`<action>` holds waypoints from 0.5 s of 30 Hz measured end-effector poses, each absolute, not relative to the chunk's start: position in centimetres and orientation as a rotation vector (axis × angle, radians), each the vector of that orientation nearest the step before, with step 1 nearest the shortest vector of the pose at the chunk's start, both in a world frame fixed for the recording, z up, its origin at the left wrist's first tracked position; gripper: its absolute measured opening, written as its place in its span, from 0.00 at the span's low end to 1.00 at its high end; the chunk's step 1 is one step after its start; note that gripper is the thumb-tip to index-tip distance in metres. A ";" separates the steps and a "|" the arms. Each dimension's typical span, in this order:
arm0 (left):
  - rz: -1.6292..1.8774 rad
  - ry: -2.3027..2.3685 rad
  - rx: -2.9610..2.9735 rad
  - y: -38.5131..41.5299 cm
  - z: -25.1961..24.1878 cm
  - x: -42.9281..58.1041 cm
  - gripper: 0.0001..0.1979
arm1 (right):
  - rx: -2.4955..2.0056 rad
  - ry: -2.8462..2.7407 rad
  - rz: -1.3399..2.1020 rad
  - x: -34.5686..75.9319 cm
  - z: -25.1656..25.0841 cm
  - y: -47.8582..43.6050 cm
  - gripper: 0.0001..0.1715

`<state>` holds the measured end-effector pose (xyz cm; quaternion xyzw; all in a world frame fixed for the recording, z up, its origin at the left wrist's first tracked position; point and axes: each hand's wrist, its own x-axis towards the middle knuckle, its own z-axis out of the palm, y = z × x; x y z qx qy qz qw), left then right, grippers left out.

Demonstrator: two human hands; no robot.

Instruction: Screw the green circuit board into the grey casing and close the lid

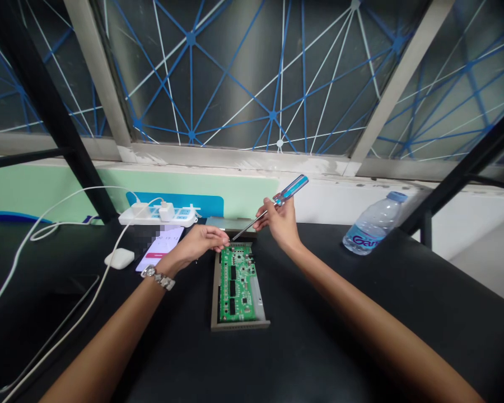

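A green circuit board (pixel 239 285) lies in a grey-brown open housing (pixel 215 302) on the black table. My right hand (pixel 280 221) grips a screwdriver (pixel 292 189) with a clear and blue handle, its shaft slanting down to the left. The tip reaches the far left end of the board. Beside that tip, my left hand (pixel 204 240) pinches with thumb and fingertips at the housing's far edge. Whatever sits between those fingertips is hidden or too small to name. A silver watch circles the left wrist.
A flat metal cover (pixel 229 223) lies behind the housing. To the left are a phone (pixel 159 249), a white earbud case (pixel 120 258), a white power strip (pixel 185 216) and trailing white cables. A plastic water bottle (pixel 372 226) leans at the right. Black frame bars and a window rise behind.
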<state>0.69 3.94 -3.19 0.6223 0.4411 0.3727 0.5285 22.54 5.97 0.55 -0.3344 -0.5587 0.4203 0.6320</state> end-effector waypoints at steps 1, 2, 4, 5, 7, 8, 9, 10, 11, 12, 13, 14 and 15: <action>0.883 1.048 1.472 3.9 -3.2 0.7 0.07 | -0.768 -1.276 0.960 22.5 0.6 5.9 0.23; 0.877 1.045 1.463 3.9 -3.1 0.6 0.07 | -0.771 -1.273 0.957 22.5 0.6 5.9 0.23; 0.872 1.041 1.454 3.9 -3.1 0.7 0.07 | -0.775 -1.271 0.950 22.5 0.7 5.9 0.23; 0.872 1.041 1.454 3.9 -3.0 0.7 0.07 | -0.776 -1.271 0.948 22.6 0.7 5.9 0.23; 0.877 1.041 1.462 3.9 -3.0 0.7 0.07 | -0.778 -1.270 0.940 22.6 0.6 5.9 0.23; 0.882 1.044 1.465 3.9 -3.0 0.7 0.07 | -0.780 -1.271 0.937 22.7 0.6 6.0 0.22; 0.884 1.047 1.467 3.8 -3.0 0.7 0.06 | -0.781 -1.272 0.933 22.7 0.5 6.1 0.22; 0.885 1.049 1.470 3.8 -3.0 0.7 0.06 | -0.783 -1.274 0.929 22.8 0.5 6.1 0.22; 0.884 1.051 1.474 3.8 -3.0 0.7 0.06 | -0.784 -1.277 0.927 22.8 0.4 6.2 0.22; 0.881 1.055 1.479 3.8 -3.0 0.7 0.07 | -0.785 -1.280 0.925 22.8 0.4 6.2 0.22; 0.880 1.059 1.485 3.8 -3.0 0.7 0.07 | -0.787 -1.282 0.924 22.8 0.4 6.2 0.22; 0.880 1.062 1.490 3.8 -3.1 0.7 0.07 | -0.789 -1.283 0.924 22.8 0.4 6.2 0.22; 0.881 1.063 1.495 3.9 -3.1 0.7 0.07 | -0.790 -1.283 0.924 22.8 0.4 6.2 0.22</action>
